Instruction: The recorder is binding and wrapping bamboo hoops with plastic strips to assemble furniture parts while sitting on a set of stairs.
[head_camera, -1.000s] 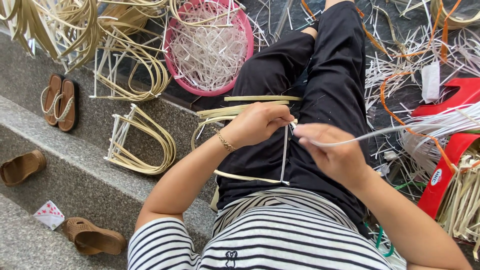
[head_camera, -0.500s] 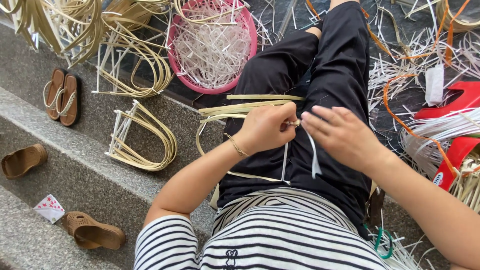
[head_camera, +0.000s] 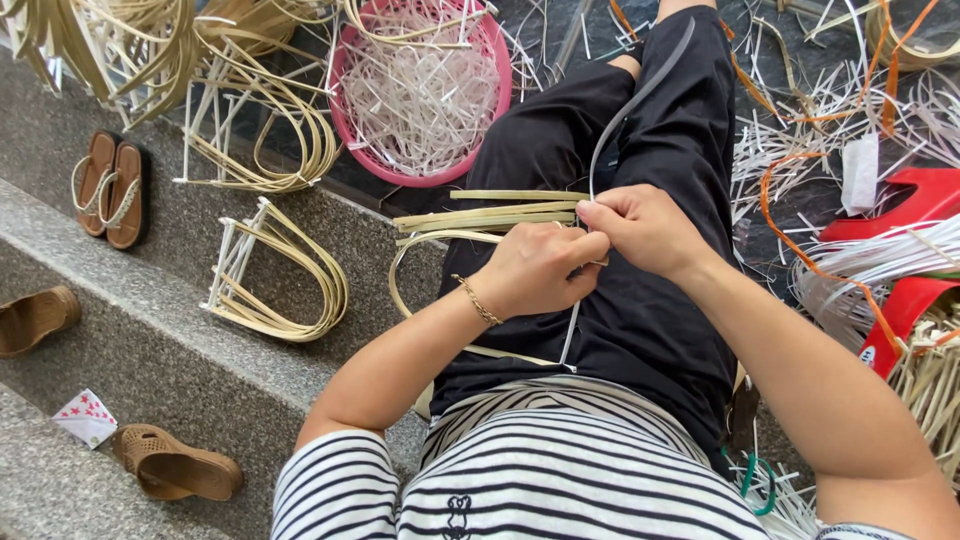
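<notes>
I sit on a stone step with black trousers and a striped top. My left hand (head_camera: 540, 270) is closed around a bent loop of pale bamboo strips (head_camera: 480, 215) lying across my lap. My right hand (head_camera: 640, 228) pinches a thin grey-white strip (head_camera: 630, 110) just above the left hand; the strip curves up over my right thigh. Both hands touch at the loop's end, and a short end of the strip hangs below them.
A pink basket (head_camera: 345, 60) full of white strip offcuts stands by my knees. Finished bamboo loops (head_camera: 280, 285) lie on the steps to the left. Sandals (head_camera: 110, 190) and slippers (head_camera: 175, 465) sit farther left. Red plastic stool (head_camera: 920, 200) and scattered strips lie right.
My right hand moved in from the right to meet the left hand, and the thin strip now arcs upward over my thigh instead of stretching out to the right.
</notes>
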